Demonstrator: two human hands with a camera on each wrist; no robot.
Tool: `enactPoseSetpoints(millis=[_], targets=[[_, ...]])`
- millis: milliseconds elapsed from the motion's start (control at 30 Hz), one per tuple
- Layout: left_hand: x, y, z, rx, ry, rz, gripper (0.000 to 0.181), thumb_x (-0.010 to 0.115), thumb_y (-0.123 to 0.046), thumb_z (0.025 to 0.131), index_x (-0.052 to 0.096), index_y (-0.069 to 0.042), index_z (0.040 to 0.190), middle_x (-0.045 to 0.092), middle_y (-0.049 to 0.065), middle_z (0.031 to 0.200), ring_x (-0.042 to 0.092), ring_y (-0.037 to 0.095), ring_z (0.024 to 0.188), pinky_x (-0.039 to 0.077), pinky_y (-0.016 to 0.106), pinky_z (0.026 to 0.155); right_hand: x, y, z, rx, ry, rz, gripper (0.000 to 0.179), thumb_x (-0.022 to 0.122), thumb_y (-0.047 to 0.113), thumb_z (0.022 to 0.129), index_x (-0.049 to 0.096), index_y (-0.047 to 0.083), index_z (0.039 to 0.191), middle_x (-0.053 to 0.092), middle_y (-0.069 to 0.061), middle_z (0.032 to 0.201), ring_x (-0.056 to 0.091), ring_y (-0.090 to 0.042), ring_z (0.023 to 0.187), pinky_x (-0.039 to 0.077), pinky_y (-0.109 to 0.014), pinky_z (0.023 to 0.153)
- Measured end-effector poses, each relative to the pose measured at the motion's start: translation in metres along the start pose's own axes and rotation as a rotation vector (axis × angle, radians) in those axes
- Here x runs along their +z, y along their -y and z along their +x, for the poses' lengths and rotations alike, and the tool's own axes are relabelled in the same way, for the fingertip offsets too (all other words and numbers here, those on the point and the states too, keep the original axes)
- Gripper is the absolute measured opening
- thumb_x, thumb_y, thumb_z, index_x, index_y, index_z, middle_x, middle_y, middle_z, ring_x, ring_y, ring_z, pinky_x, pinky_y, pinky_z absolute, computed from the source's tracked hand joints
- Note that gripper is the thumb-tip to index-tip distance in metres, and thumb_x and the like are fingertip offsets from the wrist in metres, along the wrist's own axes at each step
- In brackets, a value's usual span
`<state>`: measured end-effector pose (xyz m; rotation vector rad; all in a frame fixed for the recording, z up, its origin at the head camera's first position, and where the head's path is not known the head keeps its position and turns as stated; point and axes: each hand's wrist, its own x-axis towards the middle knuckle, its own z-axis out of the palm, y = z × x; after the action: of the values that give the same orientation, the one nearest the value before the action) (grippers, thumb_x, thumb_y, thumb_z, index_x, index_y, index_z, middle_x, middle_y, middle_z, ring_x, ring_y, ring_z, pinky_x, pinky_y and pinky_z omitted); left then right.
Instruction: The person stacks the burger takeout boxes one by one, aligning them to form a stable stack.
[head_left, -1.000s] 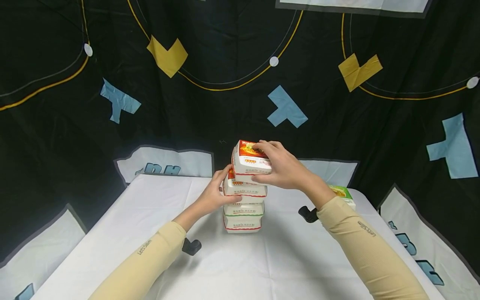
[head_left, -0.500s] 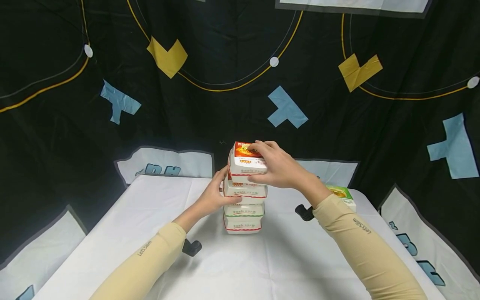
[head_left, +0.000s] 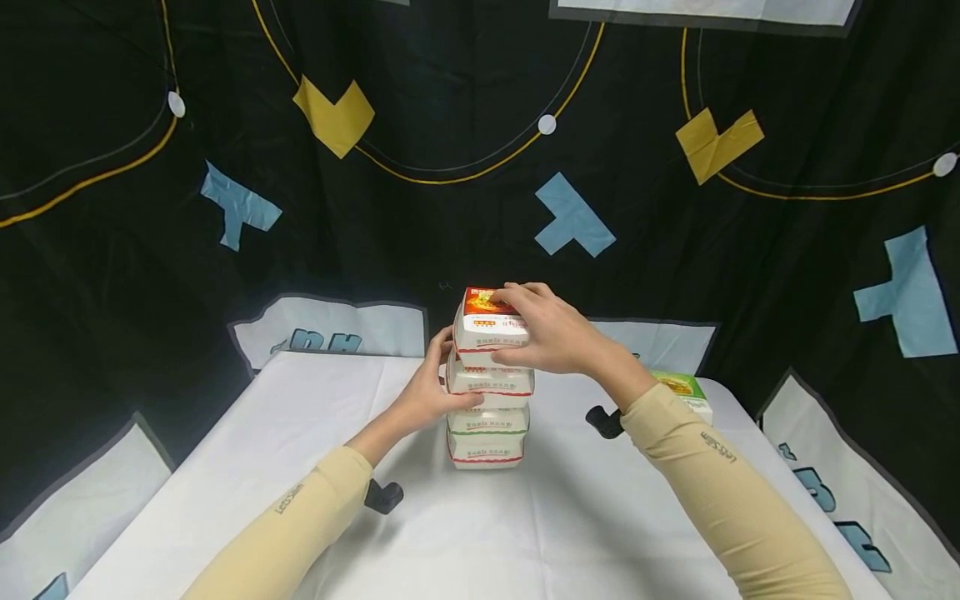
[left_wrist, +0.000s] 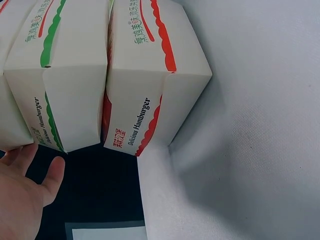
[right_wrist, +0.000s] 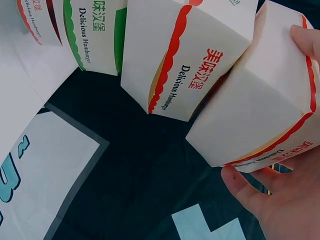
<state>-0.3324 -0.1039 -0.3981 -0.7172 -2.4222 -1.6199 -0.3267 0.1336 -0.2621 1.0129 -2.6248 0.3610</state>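
Note:
Several white cardboard hamburger boxes stand in a stack mid-table in the head view. My right hand (head_left: 551,329) grips the top, red-trimmed hamburger box (head_left: 487,335), thumb on its front and fingers over its lid. That box sits slightly left of the red-trimmed box (head_left: 498,382) below; in the right wrist view it looks tilted against this lower box (right_wrist: 185,70). My left hand (head_left: 431,392) holds the lower box at its left side, thumb across the front. Under these are a green-trimmed box (left_wrist: 75,100) and, at the bottom, another red-trimmed box (left_wrist: 150,90).
Another green-topped box (head_left: 684,390) stands at the table's right, partly behind my right forearm. A black wrist device (head_left: 603,422) shows by the right sleeve, another (head_left: 384,497) by the left. A black curtain (head_left: 450,233) hangs behind the white table (head_left: 465,542).
My right hand has moved left and slightly down with the top hamburger box, from right of the stack's line to over its left part. The left hand has stayed in place.

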Motion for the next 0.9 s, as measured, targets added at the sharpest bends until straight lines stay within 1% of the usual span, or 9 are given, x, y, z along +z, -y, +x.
enactPoseSetpoints(millis=[200, 233, 333, 433, 467, 567, 733, 900], targets=[[-0.0008, -0.0008, 0.0, -0.004, 0.0, 0.004, 0.11, 0.087, -0.028, 0.079, 0.01, -0.036, 0.157, 0.039, 0.001, 0.149, 0.043, 0.022, 0.134, 0.051, 0.044, 0.096, 0.0007, -0.0006, 0.0032, 0.001, 0.015, -0.001, 0.075, 0.075, 0.053, 0.082, 0.043, 0.027, 0.146, 0.046, 0.002, 0.148, 0.035, -0.025, 0.137, 0.054, -0.04, 0.086], [-0.0015, -0.0057, -0.0013, -0.011, 0.005, 0.001, 0.109, 0.087, -0.026, 0.08, 0.011, -0.033, 0.158, 0.039, 0.003, 0.149, 0.043, 0.023, 0.134, 0.051, 0.045, 0.097, 0.0005, -0.0006, 0.0034, 0.002, 0.016, 0.001, 0.075, 0.075, 0.053, 0.083, 0.043, 0.027, 0.146, 0.047, 0.002, 0.148, 0.036, -0.025, 0.136, 0.055, -0.04, 0.086], [-0.0021, -0.0057, -0.002, -0.009, 0.007, 0.007, 0.109, 0.086, -0.026, 0.08, 0.011, -0.031, 0.158, 0.04, 0.003, 0.147, 0.043, 0.023, 0.133, 0.05, 0.045, 0.097, 0.0007, 0.0006, 0.0048, 0.005, 0.018, 0.007, 0.075, 0.075, 0.053, 0.083, 0.044, 0.027, 0.146, 0.048, 0.002, 0.146, 0.036, -0.025, 0.136, 0.055, -0.039, 0.084], [-0.002, -0.0049, -0.0017, -0.021, 0.01, 0.007, 0.11, 0.087, -0.026, 0.079, 0.01, -0.033, 0.157, 0.041, 0.002, 0.145, 0.044, 0.023, 0.132, 0.05, 0.045, 0.098, 0.0008, 0.0018, 0.0059, 0.012, 0.027, 0.014, 0.075, 0.076, 0.052, 0.082, 0.044, 0.027, 0.146, 0.048, 0.002, 0.146, 0.036, -0.024, 0.136, 0.055, -0.039, 0.084], [-0.0012, -0.0001, -0.0003, -0.018, 0.006, 0.011, 0.11, 0.087, -0.028, 0.079, 0.01, -0.035, 0.157, 0.041, 0.0, 0.144, 0.044, 0.021, 0.131, 0.051, 0.044, 0.097, 0.001, 0.0019, 0.0062, 0.016, 0.031, 0.014, 0.075, 0.076, 0.052, 0.082, 0.044, 0.028, 0.146, 0.047, 0.002, 0.147, 0.036, -0.024, 0.136, 0.055, -0.039, 0.084], [-0.0011, -0.0001, -0.0002, -0.019, 0.007, 0.01, 0.109, 0.087, -0.029, 0.079, 0.01, -0.038, 0.156, 0.042, -0.002, 0.143, 0.045, 0.019, 0.129, 0.051, 0.041, 0.096, 0.0011, 0.0032, 0.0068, 0.022, 0.035, 0.007, 0.076, 0.076, 0.052, 0.082, 0.044, 0.028, 0.146, 0.046, 0.001, 0.149, 0.035, -0.025, 0.137, 0.055, -0.04, 0.085], [-0.0015, -0.0005, -0.0004, 0.002, 0.016, -0.014, 0.109, 0.086, -0.024, 0.08, 0.01, -0.039, 0.156, 0.045, -0.002, 0.142, 0.045, 0.019, 0.128, 0.052, 0.04, 0.094, 0.0003, 0.0062, 0.0085, 0.024, 0.044, 0.009, 0.077, 0.076, 0.053, 0.082, 0.045, 0.027, 0.147, 0.043, 0.001, 0.153, 0.034, -0.025, 0.139, 0.056, -0.04, 0.087], [-0.0016, 0.0008, 0.0001, 0.007, 0.027, -0.032, 0.11, 0.086, -0.023, 0.08, 0.009, -0.041, 0.156, 0.047, -0.002, 0.14, 0.046, 0.019, 0.127, 0.052, 0.039, 0.093, 0.0005, 0.0079, 0.0093, 0.037, 0.071, 0.011, 0.078, 0.076, 0.053, 0.082, 0.044, 0.027, 0.148, 0.04, -0.001, 0.157, 0.032, -0.027, 0.141, 0.056, -0.042, 0.088]])
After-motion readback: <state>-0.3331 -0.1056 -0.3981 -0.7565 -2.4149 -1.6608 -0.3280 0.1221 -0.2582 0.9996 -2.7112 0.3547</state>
